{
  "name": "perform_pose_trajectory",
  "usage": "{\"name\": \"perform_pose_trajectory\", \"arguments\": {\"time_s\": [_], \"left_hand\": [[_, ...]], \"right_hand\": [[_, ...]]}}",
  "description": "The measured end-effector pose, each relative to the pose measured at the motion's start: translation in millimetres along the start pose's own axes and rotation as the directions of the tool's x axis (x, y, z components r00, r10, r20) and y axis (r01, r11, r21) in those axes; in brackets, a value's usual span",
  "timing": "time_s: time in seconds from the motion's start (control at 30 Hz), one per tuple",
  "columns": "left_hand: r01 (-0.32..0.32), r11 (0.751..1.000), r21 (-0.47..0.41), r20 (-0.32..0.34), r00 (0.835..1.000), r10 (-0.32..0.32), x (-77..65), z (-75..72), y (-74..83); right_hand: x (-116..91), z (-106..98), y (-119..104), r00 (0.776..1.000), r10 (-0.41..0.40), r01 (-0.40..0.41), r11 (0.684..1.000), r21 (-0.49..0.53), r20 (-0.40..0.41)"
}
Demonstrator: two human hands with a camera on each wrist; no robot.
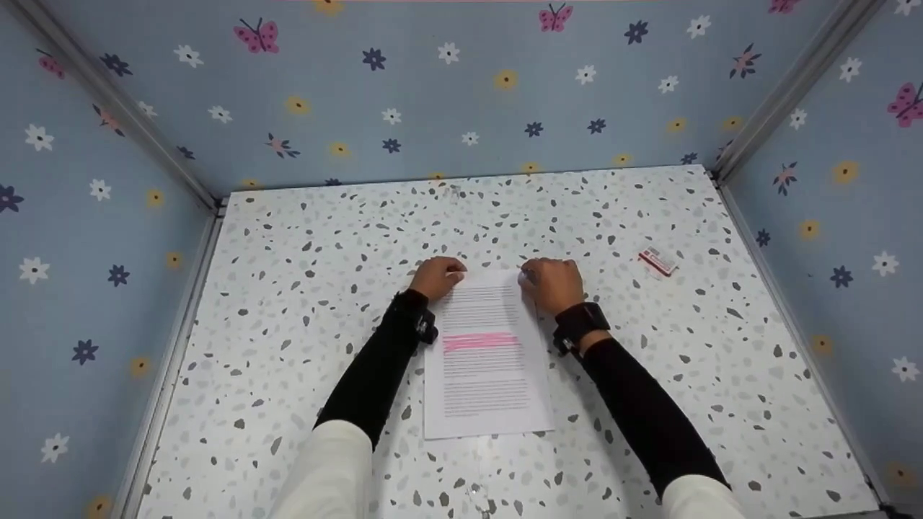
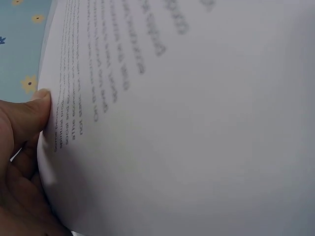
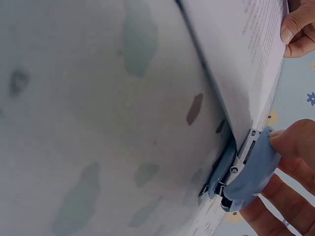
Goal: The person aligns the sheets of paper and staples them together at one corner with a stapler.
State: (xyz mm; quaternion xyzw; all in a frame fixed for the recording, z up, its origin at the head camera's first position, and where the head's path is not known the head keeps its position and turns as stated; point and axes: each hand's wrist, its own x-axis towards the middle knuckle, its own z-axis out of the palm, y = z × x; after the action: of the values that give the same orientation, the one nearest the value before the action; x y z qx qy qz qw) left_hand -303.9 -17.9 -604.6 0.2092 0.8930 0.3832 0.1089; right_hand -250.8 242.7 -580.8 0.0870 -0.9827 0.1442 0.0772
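Sheets of printed paper [image 1: 476,427], with pink highlighter strokes across the middle, lie in front of me in the head view. My left hand [image 1: 435,277] pinches the top left edge, thumb on the printed face and fingers behind, as the left wrist view shows. At the top right corner, my right hand [image 1: 557,285] grips a small light-blue stapler [image 3: 253,172]. In the right wrist view the paper's corner sits between the stapler's jaws, with the thumb on its upper arm. The right hand mostly hides the stapler in the head view.
A small red and white box [image 1: 657,261] lies to the right on the speckled white table [image 1: 288,346]. Light-blue panels [image 1: 433,86] with flowers and butterflies rise at the back and both sides, joined by grey metal posts.
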Motion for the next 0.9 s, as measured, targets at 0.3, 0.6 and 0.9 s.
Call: {"name": "perform_pose_trajectory", "arguments": {"time_s": [0.3, 0.6, 0.9], "left_hand": [[0.001, 1.0, 0.006, -0.001, 1.0, -0.001, -0.4, 0.1, 2.0], [0.008, 1.0, -0.007, 0.012, 1.0, -0.008, 6.8, 1.7, -6.4], [0.007, 1.0, -0.017, 0.011, 1.0, -0.007, 4.8, 1.0, -6.1]], "right_hand": [[-4.2, -0.4, 1.9, 0.999, 0.037, -0.036, 0.998, 0.045, -0.002], [-4.8, 1.1, 5.9, 1.0, 0.031, -0.03, 0.998, 0.062, -0.007], [-5.3, -6.4, 9.0, 0.999, 0.021, -0.019, 0.999, 0.044, -0.049]]}}
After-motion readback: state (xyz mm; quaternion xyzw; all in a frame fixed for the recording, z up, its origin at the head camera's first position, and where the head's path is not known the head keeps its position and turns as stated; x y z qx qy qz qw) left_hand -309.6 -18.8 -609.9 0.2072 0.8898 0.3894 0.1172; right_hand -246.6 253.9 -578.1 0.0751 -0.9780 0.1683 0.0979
